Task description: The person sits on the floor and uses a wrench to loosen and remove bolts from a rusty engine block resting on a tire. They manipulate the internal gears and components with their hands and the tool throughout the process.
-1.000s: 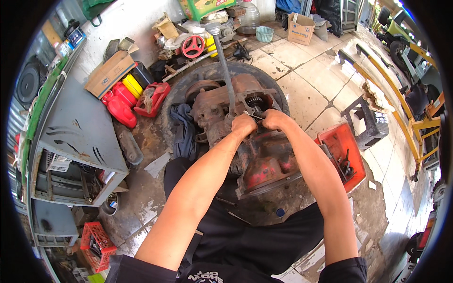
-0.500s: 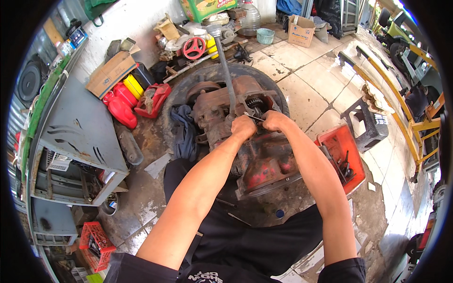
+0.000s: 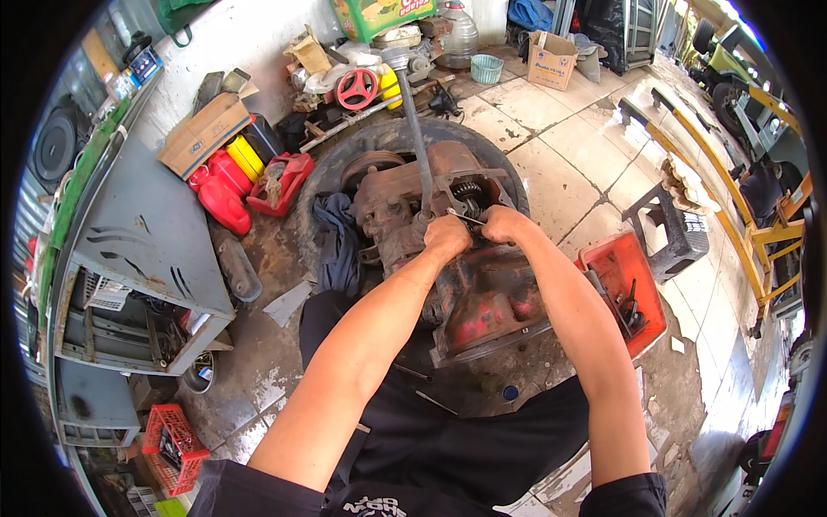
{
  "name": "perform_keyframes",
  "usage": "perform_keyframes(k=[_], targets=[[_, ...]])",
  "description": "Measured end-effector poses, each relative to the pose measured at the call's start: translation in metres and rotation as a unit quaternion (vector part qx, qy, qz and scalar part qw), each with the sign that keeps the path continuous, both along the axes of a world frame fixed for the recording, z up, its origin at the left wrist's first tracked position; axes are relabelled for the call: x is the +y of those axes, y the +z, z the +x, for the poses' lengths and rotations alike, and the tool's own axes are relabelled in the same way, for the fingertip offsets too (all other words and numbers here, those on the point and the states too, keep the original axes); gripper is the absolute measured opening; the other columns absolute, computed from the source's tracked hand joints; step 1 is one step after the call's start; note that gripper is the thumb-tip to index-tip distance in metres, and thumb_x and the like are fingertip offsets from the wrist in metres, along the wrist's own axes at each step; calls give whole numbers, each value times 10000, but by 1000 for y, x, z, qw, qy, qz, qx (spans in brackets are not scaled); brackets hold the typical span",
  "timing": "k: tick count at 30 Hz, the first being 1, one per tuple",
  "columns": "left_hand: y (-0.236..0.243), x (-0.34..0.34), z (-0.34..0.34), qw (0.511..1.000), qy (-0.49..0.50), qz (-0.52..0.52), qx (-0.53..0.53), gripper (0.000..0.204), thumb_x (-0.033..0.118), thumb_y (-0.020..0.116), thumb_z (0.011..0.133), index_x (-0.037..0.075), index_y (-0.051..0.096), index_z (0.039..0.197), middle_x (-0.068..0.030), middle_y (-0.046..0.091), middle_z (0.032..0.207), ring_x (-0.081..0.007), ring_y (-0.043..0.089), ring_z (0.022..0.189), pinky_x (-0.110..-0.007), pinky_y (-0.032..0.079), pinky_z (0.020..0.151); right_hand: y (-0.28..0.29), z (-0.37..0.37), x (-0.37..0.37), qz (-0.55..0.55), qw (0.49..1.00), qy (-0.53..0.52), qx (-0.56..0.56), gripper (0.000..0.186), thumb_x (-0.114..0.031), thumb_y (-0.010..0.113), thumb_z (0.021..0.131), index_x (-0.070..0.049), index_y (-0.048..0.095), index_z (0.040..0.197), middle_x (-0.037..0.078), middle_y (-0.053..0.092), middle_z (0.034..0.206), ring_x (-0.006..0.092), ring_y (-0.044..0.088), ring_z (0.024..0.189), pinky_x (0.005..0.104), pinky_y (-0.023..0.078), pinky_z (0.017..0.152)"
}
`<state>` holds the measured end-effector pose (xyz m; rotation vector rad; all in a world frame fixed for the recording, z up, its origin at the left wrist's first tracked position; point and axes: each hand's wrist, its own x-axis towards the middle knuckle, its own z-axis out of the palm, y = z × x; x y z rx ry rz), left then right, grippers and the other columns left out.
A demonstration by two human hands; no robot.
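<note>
On my feed: tyre [image 3: 320, 172], dark-blue cloth [image 3: 338, 250] against it | rusty housing [image 3: 392, 196] over tyre | left hand [image 3: 447, 234] curled at its opening | thin metal tool [image 3: 466, 217] between hands, grips I can't tell | right hand [image 3: 503, 225] curled, just beside left | red bin [image 3: 613, 258]

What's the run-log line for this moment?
left hand: curled at slim metal piece; right hand: curled beside it; rusty housing: open, gear visible; grips: partly hidden

The tiled floor [image 3: 556, 164] carries a tyre [image 3: 495, 155] mid-frame, beneath a rusty gearbox [image 3: 481, 302], and an orange bin [image 3: 648, 277] right of centre.
</note>
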<state>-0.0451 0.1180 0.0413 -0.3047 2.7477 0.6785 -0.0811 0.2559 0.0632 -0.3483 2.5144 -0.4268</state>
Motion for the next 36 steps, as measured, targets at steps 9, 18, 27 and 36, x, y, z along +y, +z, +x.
perform_keyframes(k=[9,18,27,36], targets=[[0,-2,-8,999,-16,6,-48,342,215,724,804,17,706,1082,-187,684,1162,-328,653,1114,-403,542,900,-1,-1,-3,6,1000,-6,7,292,-279,585,888,-87,708,1071,146,623,695,276,600,600,408,489,544],[-4,-4,-3,1000,4,11,-2,341,207,730,789,15,705,1069,-196,695,1124,-347,664,1079,-398,551,871,-3,-2,0,3,1000,-4,4,307,-303,591,890,-97,716,1080,159,644,727,285,628,650,415,505,585],[-6,-3,-16,997,5,21,-71,346,201,759,761,14,717,1048,-194,703,1100,-333,669,1080,-386,553,864,-9,-5,0,0,1000,-10,8,322,-305,589,886,-90,708,1094,131,618,693,261,611,614,396,499,550],[-6,1,-7,999,13,4,-36,334,222,766,779,5,721,1028,-191,696,1126,-328,662,1095,-399,551,878,-4,-3,-3,6,1000,-13,2,302,-297,603,890,-90,710,1082,123,606,664,260,587,584,397,452,511]])
